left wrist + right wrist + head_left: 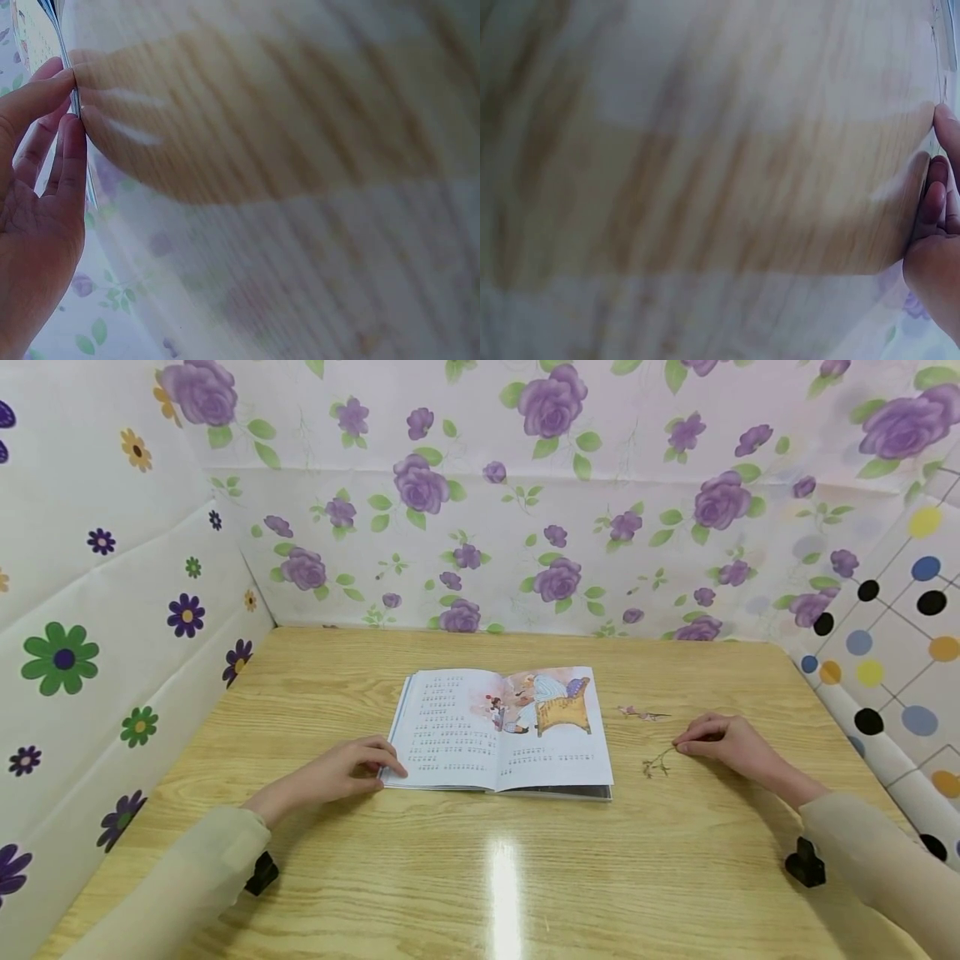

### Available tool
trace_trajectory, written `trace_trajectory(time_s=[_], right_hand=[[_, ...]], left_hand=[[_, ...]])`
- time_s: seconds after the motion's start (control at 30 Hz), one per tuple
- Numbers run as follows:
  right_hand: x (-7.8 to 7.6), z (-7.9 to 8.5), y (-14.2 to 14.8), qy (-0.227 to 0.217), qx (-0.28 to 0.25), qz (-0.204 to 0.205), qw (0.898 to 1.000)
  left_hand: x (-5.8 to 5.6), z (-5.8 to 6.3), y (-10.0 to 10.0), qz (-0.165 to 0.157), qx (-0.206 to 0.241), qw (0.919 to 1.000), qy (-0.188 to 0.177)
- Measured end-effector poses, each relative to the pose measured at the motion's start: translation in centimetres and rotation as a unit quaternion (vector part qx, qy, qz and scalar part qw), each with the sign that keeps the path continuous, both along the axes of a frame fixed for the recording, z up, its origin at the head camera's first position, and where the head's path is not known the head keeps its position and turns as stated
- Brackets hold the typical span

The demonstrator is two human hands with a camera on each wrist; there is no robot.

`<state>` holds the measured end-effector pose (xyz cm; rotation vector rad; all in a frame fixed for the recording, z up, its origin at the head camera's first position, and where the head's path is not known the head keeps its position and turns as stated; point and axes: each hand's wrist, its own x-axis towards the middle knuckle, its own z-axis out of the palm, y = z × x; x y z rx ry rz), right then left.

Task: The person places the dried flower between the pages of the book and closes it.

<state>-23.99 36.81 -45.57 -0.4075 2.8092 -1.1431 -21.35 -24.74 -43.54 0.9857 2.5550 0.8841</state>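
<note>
An open picture book (pixel 442 718) lies on the wooden table, text on its left page and a coloured drawing on the right. My left hand (pixel 348 770) grips its lower left corner, a finger on the page and the thumb at the edge. In the left wrist view, the thumb and fingers (pixel 71 150) meet the book's edge. To the right of the book, my right hand (pixel 727 747) pinches the stem of a small dried flower sprig (pixel 657 765), its head pointing toward the book. In the right wrist view the fingertips are partly cut off.
A second sprig with pinkish flowers (pixel 641 713) lies on the table (pixel 375 877), just right of the book. Flower-patterned cloth (pixel 480 527) stands behind the table, with patterned sheets at both sides.
</note>
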Motion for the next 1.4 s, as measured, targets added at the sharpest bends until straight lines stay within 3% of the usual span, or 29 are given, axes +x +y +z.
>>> trace_trajectory(time_s=[0.43,0.57,0.9,1.1,1.4], right_hand=[[-0.2,0.6,-0.4,-0.016,0.015,-0.019,1.000],[-0.7,2.0,-0.9,-0.017,0.009,-0.025,1.000],[-2.6,6.0,-2.3,0.034,0.006,-0.024,0.999],[-3.4,8.4,-4.9,0.019,-0.006,-0.037,0.999],[-5.6,10.3,-8.7,0.009,-0.006,0.040,0.999]], left_hand=[[0.0,0.2,0.1,0.000,-0.010,0.9999,0.001],[0.1,0.3,0.1,0.001,-0.011,0.9999,0.004],[0.2,0.3,0.1,-0.003,-0.014,0.9998,0.015],[0.2,0.4,0.2,0.001,-0.015,0.9999,0.009],[0.4,0.5,0.3,0.001,-0.013,0.9999,0.006]])
